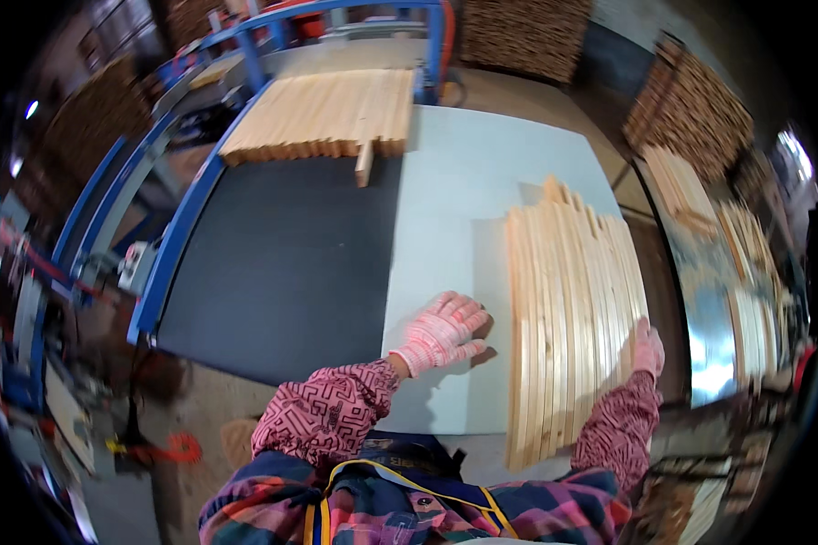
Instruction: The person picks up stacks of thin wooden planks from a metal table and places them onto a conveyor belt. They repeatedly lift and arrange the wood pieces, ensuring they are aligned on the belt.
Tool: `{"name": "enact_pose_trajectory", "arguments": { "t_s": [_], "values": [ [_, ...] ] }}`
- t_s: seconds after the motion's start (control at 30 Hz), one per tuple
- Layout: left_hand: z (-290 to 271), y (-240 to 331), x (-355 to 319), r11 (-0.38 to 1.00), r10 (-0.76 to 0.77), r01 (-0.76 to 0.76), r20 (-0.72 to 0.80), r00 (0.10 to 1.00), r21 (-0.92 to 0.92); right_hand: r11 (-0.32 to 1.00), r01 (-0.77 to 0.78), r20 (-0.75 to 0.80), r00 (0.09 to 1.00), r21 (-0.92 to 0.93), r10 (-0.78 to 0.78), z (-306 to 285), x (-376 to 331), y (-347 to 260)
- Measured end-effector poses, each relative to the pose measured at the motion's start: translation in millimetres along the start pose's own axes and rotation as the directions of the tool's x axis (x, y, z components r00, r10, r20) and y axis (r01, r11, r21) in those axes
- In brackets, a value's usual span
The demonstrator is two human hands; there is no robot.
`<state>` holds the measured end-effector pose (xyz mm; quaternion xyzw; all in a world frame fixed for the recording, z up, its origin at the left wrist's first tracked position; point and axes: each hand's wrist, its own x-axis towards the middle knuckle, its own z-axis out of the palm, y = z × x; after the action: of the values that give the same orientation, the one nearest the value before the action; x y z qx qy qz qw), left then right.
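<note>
Long pale wooden strips (568, 318) lie side by side in a bundle on the right part of the light worktable (454, 245). My right hand (647, 349), in a pink-and-white knit glove, rests against the bundle's right edge; its fingers look stretched along the outermost strip. My left hand (443, 332), gloved alike, is over the bare tabletop left of the bundle. Its fingers are apart and hold nothing. Farther off, a row of shorter wooden pieces (323, 109) sits at the far end of the black conveyor belt (282, 263), with one piece (364, 165) sticking out toward me.
A blue machine frame (186, 218) runs along the belt's left side and arches over its far end. At the right, a metal-topped side table (707, 341) carries more strips (753, 336). Tall wood stacks (523, 36) stand at the back. A red coiled hose (184, 448) hangs at lower left.
</note>
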<state>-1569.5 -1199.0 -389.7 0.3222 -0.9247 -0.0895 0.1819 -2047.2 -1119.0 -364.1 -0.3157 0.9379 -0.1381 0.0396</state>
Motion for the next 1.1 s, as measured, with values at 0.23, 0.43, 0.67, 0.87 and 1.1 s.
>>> {"name": "enact_pose_trajectory", "arguments": {
  "t_s": [0.23,0.43,0.67,0.87,1.1],
  "values": [
    [25,1,1,0.968,-0.161,0.136,-0.105,0.981,-0.211,0.943,0.236,-0.050,0.966,-0.236,-0.254,22,13,14],
    [22,29,0,0.691,-0.515,0.347,-0.095,0.852,-0.635,0.974,0.221,0.149,0.963,0.053,-0.227,1,-63,-60],
    [11,12,-73,0.416,-0.667,0.307,-0.058,0.743,-0.856,0.945,0.326,0.227,0.920,0.012,-0.320,5,-118,-120],
    [-64,45,-91,0.404,-0.740,0.672,0.210,0.639,-0.621,0.935,0.344,0.396,0.874,-0.093,-0.282,8,-105,-151],
    [-35,39,-103,0.554,-0.705,0.559,0.008,0.709,-0.617,0.928,0.362,0.171,0.912,0.091,-0.372,32,-104,-141]
  ]
}}
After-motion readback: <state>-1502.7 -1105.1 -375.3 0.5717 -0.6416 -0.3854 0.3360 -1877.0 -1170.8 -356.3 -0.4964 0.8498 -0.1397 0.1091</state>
